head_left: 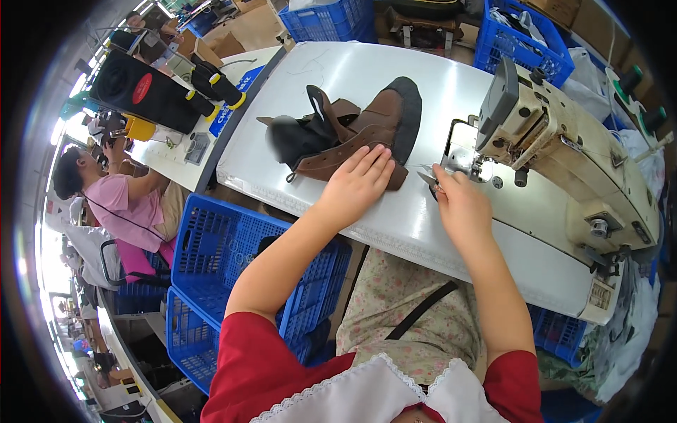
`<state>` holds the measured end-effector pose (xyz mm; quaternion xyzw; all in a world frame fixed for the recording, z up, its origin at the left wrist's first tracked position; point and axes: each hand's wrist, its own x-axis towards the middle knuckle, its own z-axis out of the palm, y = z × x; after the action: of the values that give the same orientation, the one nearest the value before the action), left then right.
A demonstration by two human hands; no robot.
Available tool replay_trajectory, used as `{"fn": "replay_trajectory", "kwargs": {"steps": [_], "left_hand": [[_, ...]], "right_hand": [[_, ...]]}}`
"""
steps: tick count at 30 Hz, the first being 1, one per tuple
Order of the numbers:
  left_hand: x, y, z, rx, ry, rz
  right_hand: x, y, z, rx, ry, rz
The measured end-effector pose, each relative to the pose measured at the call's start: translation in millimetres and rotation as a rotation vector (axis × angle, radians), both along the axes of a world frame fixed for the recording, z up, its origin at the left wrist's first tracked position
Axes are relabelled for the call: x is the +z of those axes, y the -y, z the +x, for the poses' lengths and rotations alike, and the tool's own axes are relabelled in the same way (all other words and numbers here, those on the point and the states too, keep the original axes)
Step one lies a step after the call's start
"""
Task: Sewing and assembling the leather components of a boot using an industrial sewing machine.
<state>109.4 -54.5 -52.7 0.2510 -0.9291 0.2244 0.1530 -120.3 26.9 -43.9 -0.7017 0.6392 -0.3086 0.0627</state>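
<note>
A shoe workshop: a sewing machine stands beside the right fingers, a shoe upper under the left fingers.

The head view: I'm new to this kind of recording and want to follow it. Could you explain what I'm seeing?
There is no robot here: these are a person's own bare hands, seen from above by a wide fisheye camera worn on the head, which bends straight edges. On the white worktable lies a brown and black shoe upper. The left hand rests flat on it. The right hand holds a small metal-bladed tool, probably thread snips, though the grip hides much of it. At the right stands a sewing machine. At the left, a co-worker in pink is beyond a blue crate.
</note>
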Motion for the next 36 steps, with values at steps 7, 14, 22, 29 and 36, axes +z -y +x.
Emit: {"fn": "replay_trajectory", "kwargs": {"steps": [7,14,22,29,36], "left_hand": [[-3,-5,4,-0.001,-0.016,-0.030],[-18,-5,1,-0.015,-0.062,-0.035],[-14,-7,2,0.004,-0.051,-0.119],[-1,-27,24,0.052,-0.080,-0.060],[17,-73,56,0.103,-0.294,-0.044]], "right_hand": [[-8,18,14,0.065,-0.200,0.020],[-2,22,18,0.063,-0.222,0.030],[-10,24,13,0.030,-0.176,0.052],[-11,-4,-15,-0.041,-0.017,0.092],[-8,-30,-17,0.002,0.239,0.057]]}}
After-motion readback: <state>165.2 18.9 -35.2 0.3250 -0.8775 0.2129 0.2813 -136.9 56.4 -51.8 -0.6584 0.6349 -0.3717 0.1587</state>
